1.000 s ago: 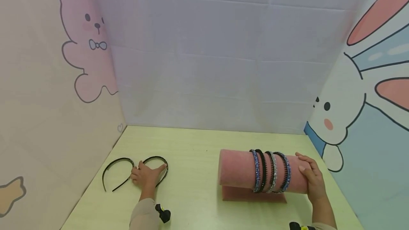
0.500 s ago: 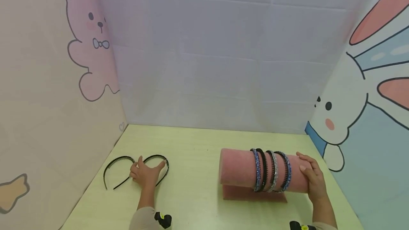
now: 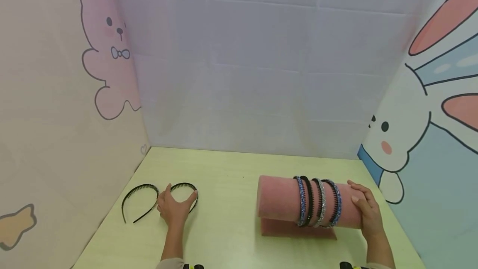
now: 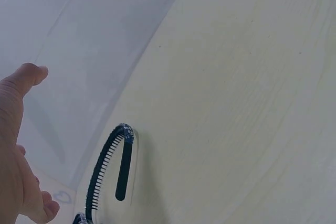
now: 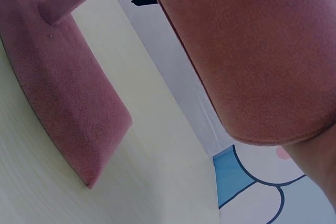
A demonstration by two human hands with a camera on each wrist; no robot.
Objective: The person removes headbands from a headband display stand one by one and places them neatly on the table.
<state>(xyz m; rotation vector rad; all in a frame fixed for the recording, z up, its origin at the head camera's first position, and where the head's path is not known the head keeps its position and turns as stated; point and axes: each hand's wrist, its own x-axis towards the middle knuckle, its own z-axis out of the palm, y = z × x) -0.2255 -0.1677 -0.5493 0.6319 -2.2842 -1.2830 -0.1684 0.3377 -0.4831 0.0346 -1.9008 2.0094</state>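
Note:
In the head view, my left hand is over a black toothed headband on the table, thumb and fingers spread apart across it. I cannot tell whether they touch it. The left wrist view shows that hand with its thumb stretched out and nothing gripped; a headband with a sparkly top lies beside it. A second headband lies to the left. My right hand holds the right end of a pink headband stand, thumb in front, fingers over the top. Several glittery headbands circle its roll.
The stand's flat base rests on the pale yellow table. A white cloth wall rises behind the table. Cartoon-printed walls with a pink bear and a white rabbit flank it.
My left hand has shifted slightly to the right over the headband, and its sleeve has moved lower in the head view. My right hand, the stand and the headbands stay in place.

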